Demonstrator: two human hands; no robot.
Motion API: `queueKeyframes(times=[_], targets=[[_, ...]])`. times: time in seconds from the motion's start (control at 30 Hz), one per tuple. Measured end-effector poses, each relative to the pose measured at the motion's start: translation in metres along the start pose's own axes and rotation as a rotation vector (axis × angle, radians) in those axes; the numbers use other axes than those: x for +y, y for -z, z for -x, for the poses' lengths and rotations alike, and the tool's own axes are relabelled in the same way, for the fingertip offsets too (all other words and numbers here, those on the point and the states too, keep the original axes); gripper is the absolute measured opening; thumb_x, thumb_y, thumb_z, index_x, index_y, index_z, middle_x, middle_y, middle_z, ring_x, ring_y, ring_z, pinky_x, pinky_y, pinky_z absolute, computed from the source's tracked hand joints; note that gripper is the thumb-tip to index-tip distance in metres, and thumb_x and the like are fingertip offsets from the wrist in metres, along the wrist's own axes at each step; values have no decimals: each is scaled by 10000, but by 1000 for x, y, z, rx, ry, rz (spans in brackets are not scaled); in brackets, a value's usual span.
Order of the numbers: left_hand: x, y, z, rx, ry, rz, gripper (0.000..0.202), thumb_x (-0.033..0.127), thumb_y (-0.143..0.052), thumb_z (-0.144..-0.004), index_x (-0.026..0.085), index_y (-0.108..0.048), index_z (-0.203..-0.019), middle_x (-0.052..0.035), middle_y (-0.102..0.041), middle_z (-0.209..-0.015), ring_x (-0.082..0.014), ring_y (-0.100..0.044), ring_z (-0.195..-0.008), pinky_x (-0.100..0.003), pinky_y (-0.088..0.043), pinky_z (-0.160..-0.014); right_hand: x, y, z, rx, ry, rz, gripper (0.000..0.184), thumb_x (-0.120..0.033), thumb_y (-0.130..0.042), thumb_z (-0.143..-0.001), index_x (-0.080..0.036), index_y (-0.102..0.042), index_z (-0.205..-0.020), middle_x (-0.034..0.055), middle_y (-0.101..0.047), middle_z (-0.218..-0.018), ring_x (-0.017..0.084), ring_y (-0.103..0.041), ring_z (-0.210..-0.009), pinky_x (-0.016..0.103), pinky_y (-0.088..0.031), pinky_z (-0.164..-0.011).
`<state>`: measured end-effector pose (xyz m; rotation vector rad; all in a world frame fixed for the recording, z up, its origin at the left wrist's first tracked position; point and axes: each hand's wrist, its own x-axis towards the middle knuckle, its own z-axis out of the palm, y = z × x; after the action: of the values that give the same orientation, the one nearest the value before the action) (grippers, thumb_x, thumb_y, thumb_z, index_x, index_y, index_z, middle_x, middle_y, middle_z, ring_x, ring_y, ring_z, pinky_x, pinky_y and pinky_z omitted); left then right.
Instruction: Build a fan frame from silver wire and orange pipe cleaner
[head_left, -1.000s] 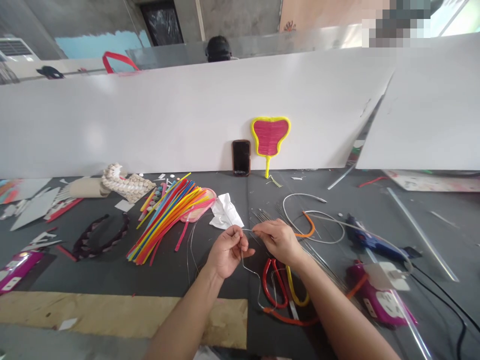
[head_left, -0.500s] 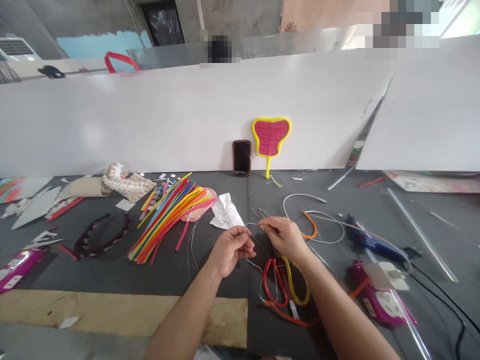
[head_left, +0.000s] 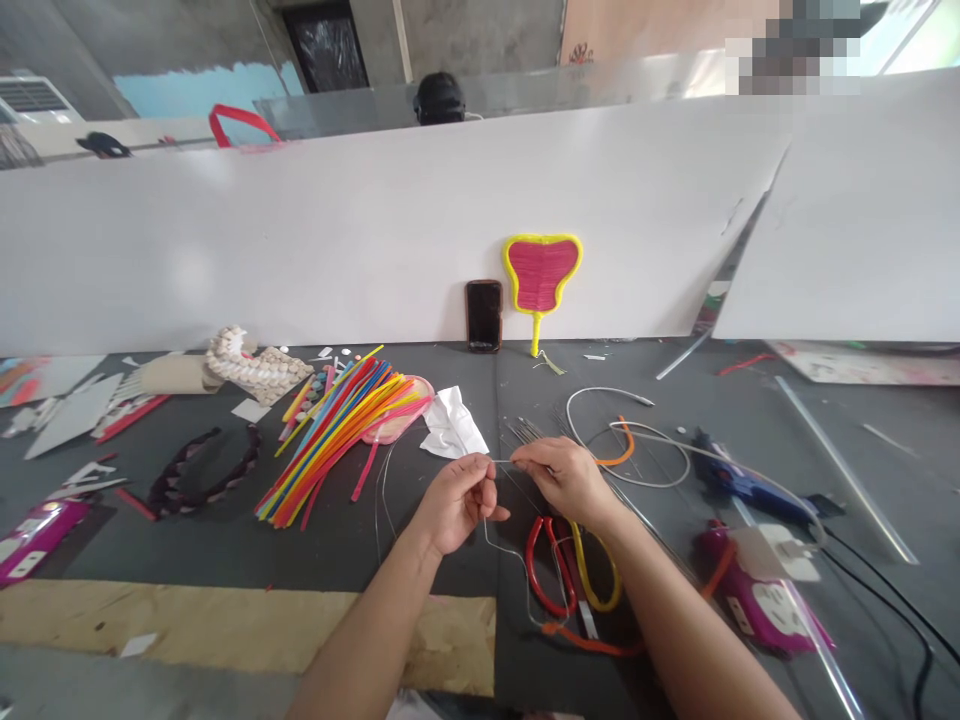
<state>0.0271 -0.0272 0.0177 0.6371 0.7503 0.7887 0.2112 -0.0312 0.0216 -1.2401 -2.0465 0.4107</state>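
Observation:
Between my hands runs a thin silvery wire. My left hand pinches it with thumb and forefinger, and a bent length of it hangs down toward an orange tube. Close by on the right, my right hand pinches the wire's other part. Under my right wrist lie scissors with red and yellow handles, their blades partly hidden. Beyond my hands are a crumpled white paper and several thin wires.
Colourful sticks lie left, beside a dark braided band. A phone and a pink fan with yellow rim lean on the white partition. To the right are a blue glue gun and a purple power strip.
The wire between my fingertips has gone from a small bent loop to a short straight stretch. My right hand has shifted slightly left, and the hanging wire and orange tube have moved a little.

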Motion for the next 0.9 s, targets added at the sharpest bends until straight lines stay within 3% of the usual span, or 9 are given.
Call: queueKeyframes(times=[0.13, 0.27, 0.37, 0.47, 0.6, 0.7, 0.77, 0.83, 0.9], targets=[[-1, -2, -1, 30, -27, 35, 196, 325, -638, -759, 149, -551, -741, 28, -566, -514, -67, -472, -428, -308, -541, -584, 2, -3, 0, 18, -31, -22, 191, -177, -479, -857, -228, -662, -865, 25, -712, -830, 157, -648, -771, 272, -439, -715], [-6, -6, -2, -39, -29, 74, 275, 398, -613, -777, 143, -588, -878, -65, -669, -753, -158, -630, -684, -403, -528, -738, 5, -3, 0, 163, -139, -81, 185, -222, -485, -856, -229, -667, -888, 40, -708, -843, 174, -647, -785, 282, -474, -709], [-9, -7, 0, -121, 15, -77, 272, 398, -603, -785, 130, -595, -836, -107, -673, -856, -203, -650, -792, -406, -515, -759, 7, 1, 0, 254, -215, -78, 184, -252, -495, -852, -228, -673, -895, 49, -703, -841, 181, -642, -769, 290, -489, -689], [-8, -7, 2, -138, 29, -176, 257, 395, -589, -796, 139, -572, -791, -115, -668, -913, -233, -659, -831, -390, -528, -708, 6, 8, -2, 316, -175, 1, 202, -274, -505, -854, -233, -649, -989, 67, -686, -918, 207, -621, -845, 349, -479, -765], [3, 1, 2, -71, -57, -68, 242, 391, -572, -810, 155, -530, -775, -88, -682, -891, -233, -674, -800, -414, -535, -703, 5, 17, -1, 574, -95, 81, 318, -269, -488, -858, -235, -533, -1171, 110, -571, -1161, 254, -503, -1099, 452, -396, -924], [16, 11, 2, 0, -171, 25, 203, 358, -597, -800, 171, -519, -808, -57, -695, -856, -221, -682, -774, -411, -537, -710, 4, 18, 1, 775, -194, -44, 225, -292, -485, -856, -207, -558, -1051, 100, -595, -1007, 234, -548, -964, 412, -442, -835], [22, 17, 2, 48, -228, 79, 199, 349, -613, -790, 183, -511, -831, -43, -702, -841, -219, -683, -779, -401, -539, -707, 1, 16, 1, 715, -328, -256, 171, -337, -498, -850, -191, -573, -897, 54, -591, -797, 177, -560, -726, 329, -467, -670], [25, 20, 2, 81, -254, 112, 206, 351, -621, -783, 192, -507, -848, -35, -706, -830, -218, -683, -791, -388, -540, -705, -3, 10, 0, 466, -443, -522, 221, -391, -528, -829, -175, -575, -836, 15, -556, -669, 122, -491, -551, 264, -418, -523], [25, 21, 2, 90, -258, 118, 208, 348, -625, -780, 195, -506, -857, -33, -706, -826, -217, -682, -793, -377, -541, -698, -8, 1, -2, 175, -522, -766, 297, -433, -568, -795, -158, -588, -906, -2, -544, -641, 88, -429, -479, 231, -353, -450]])
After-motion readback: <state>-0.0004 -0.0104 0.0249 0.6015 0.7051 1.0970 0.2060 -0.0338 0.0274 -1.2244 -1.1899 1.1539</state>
